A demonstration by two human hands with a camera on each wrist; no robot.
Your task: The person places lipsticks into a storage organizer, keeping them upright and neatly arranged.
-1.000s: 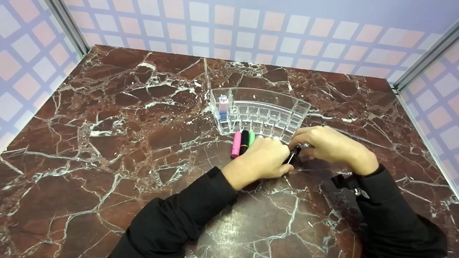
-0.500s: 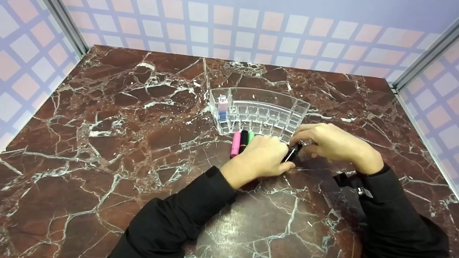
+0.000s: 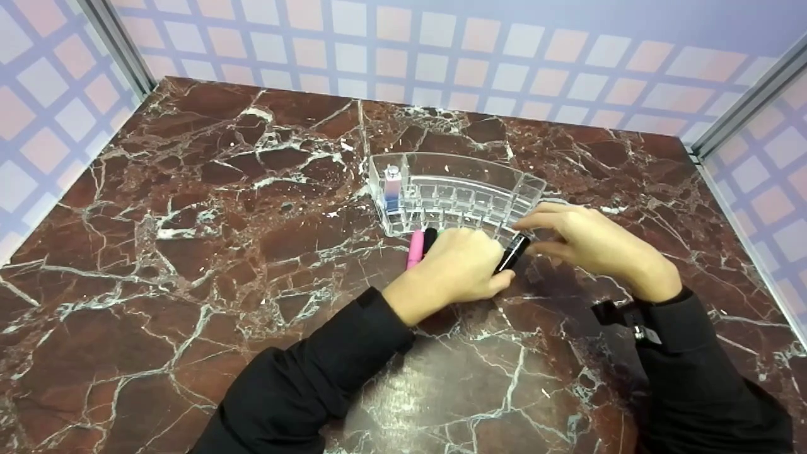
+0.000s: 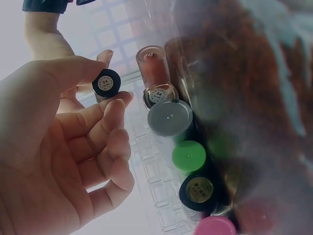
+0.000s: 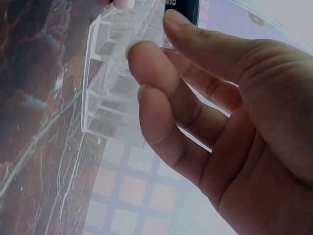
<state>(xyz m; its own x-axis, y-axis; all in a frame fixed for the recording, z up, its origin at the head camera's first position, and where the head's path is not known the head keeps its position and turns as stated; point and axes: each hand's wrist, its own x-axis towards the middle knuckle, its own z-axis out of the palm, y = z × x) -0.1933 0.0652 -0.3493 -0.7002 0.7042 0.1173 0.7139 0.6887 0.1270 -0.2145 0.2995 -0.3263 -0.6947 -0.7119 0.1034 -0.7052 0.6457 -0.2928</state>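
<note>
My left hand (image 3: 451,261) pinches a black lipstick tube (image 3: 512,253) between thumb and index finger; its round end, marked 04, faces the left wrist camera. My right hand (image 3: 592,246) is at the tube's upper end, with the thumb on its dark side in the right wrist view. A row of tubes lies partly hidden beyond my left hand: a pink tube (image 3: 415,247), a black tube (image 4: 198,190), one with a green cap (image 4: 189,155), one with a grey cap (image 4: 169,118) and a clear one with reddish contents (image 4: 154,68).
Just behind the row stands a clear curved organizer (image 3: 466,162) with many small compartments. A pink-and-blue tube (image 3: 392,189) is upright in its left end compartment. The marbled table (image 3: 252,284) is bounded by checkered panels (image 3: 353,57) at the back and sides.
The black lipstick tube has risen slightly and more of it shows between the hands. My right hand has shifted a little up and to the right; the left moved slightly up.
</note>
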